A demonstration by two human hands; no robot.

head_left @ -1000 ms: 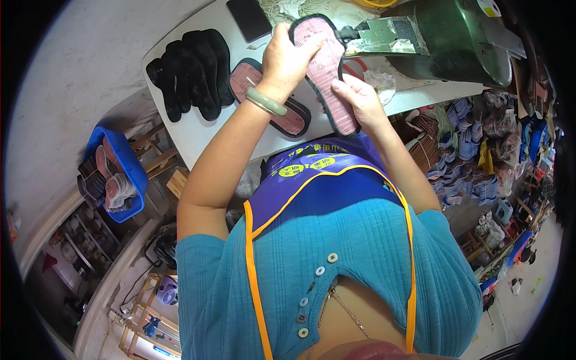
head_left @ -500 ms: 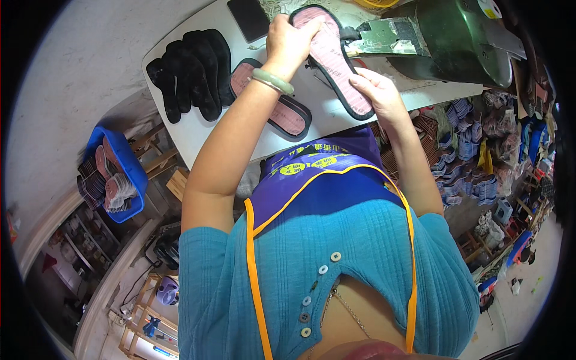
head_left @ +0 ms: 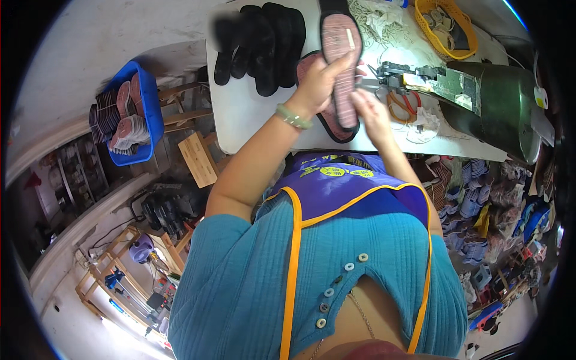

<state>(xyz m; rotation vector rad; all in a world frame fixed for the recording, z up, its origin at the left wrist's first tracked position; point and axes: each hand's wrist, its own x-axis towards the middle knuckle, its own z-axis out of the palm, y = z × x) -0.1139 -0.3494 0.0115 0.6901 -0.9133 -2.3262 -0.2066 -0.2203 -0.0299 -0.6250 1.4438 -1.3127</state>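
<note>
I am holding a pink insole (head_left: 338,66) up over the white desk (head_left: 252,120), my left hand (head_left: 315,84) wrapping its fingers around its left edge while my right hand (head_left: 369,111) is pinching its lower end. Another insole (head_left: 312,66) is lying on the desk just beneath, beside a pile of black soles (head_left: 261,42). A green machine (head_left: 498,99) is standing to the right.
</note>
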